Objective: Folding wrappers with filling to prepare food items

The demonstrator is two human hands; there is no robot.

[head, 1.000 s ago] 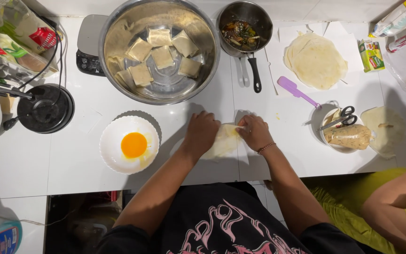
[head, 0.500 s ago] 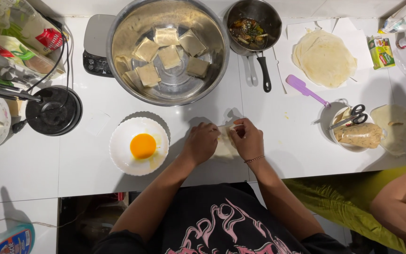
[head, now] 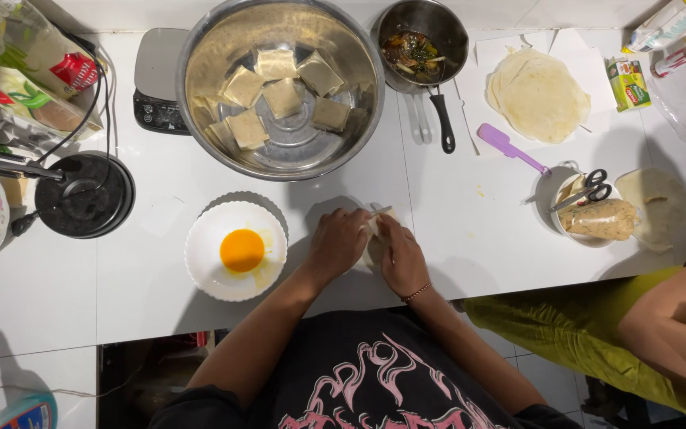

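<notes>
Both hands are down on the white counter, pressed together over a pale wrapper that lies flat just below the big steel bowl. From where I stand it looks like the folding step: the sheet is being closed up into a packet like the square ones already lying in that bowl. The left hand sits palm down on the wrapper's left side, its fingers curled over the edge; the right hand leans in from the other side, knuckles up, fingers bent and pinching the dough so that little of it shows between them. Neither hand lifts anything; they only pin and tuck the sheet against the counter. I'd judge the next move wants a firm, even press along the seam so the fold stays shut without tearing the thin sheet. Both forearms come up from the body at a shallow angle and meet in a narrow V. A white dish with an egg yolk stands just left of the left hand, near but apart. Farther right, another person's arm rests by a stack of round wrappers.
</notes>
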